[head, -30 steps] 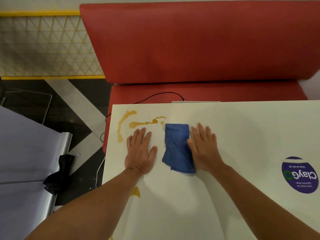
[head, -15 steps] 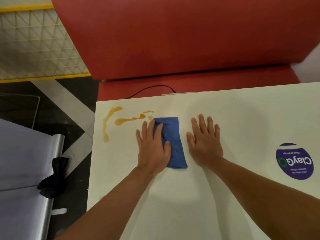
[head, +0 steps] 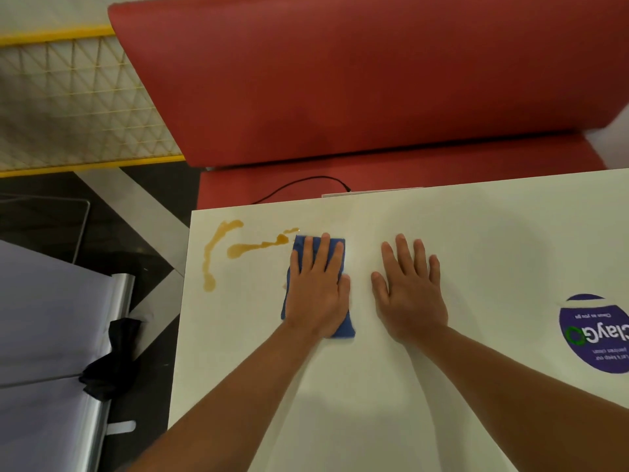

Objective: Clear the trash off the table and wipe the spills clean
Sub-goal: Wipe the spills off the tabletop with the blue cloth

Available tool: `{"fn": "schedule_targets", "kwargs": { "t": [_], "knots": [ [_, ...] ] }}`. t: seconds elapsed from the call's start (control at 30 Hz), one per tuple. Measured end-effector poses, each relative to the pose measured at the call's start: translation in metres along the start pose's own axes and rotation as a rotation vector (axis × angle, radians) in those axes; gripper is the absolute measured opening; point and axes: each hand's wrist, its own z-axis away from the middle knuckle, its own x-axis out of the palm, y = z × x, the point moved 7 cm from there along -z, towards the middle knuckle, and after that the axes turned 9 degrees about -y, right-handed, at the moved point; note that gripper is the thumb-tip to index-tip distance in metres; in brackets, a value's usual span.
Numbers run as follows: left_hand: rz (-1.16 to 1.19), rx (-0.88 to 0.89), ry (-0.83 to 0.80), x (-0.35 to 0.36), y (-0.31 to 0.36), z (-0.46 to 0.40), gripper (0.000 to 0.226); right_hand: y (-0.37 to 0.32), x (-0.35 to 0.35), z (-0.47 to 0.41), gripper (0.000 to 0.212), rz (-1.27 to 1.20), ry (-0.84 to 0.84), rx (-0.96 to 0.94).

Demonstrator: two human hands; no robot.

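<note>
Head view. The left hand (head: 318, 284) lay flat on the folded blue cloth (head: 343, 327), fingers straight and slightly spread, palm pressing the fabric against the white table (head: 340, 403); nothing was gripped, the cloth being held only by downward pressure. This flat pose probably served to spread force over the whole pad so that it would slide without bunching. The cloth sat near the centre of the visible tabletop, its far left corner just beside the near end of the amber spill (head: 253, 248), which ran away toward nine o'clock from the cloth and curved down the table's left edge as a second streak (head: 211, 264). The wiping step therefore appeared just under way, with the streaks unwiped; no loose trash was visible on the table. The right hand (head: 410, 291) rested at three o'clock of the cloth, near but apart from it, palm down and fingers extended, holding nothing; it seemed placed as a brace for the leaning body. Both forearms entered from six o'clock and converged toward the centre. A round purple sticker (head: 595, 333) lay at three o'clock near the table's right edge, and a red bench (head: 340, 80) stood beyond the far edge at twelve o'clock.
</note>
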Motion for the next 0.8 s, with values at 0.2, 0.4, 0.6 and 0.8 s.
{"fn": "schedule_targets", "kwargs": {
  "t": [0.2,0.4,0.6,0.8],
  "knots": [
    [0.043,0.078,-0.053,0.016,-0.004,0.057,0.058,-0.001,-0.001,0.0,0.063,-0.007,0.016,-0.008],
    [-0.053,0.068,-0.1,-0.014,-0.029,-0.046,0.067,0.0,0.001,-0.002,0.063,0.007,0.019,-0.002],
    [-0.061,0.115,-0.051,-0.004,-0.01,-0.014,0.064,-0.001,0.0,-0.002,0.064,0.014,0.016,0.002],
    [-0.038,0.221,-0.092,0.004,-0.002,0.002,0.061,0.0,0.001,-0.003,0.065,-0.007,0.011,0.002]
  ]
}}
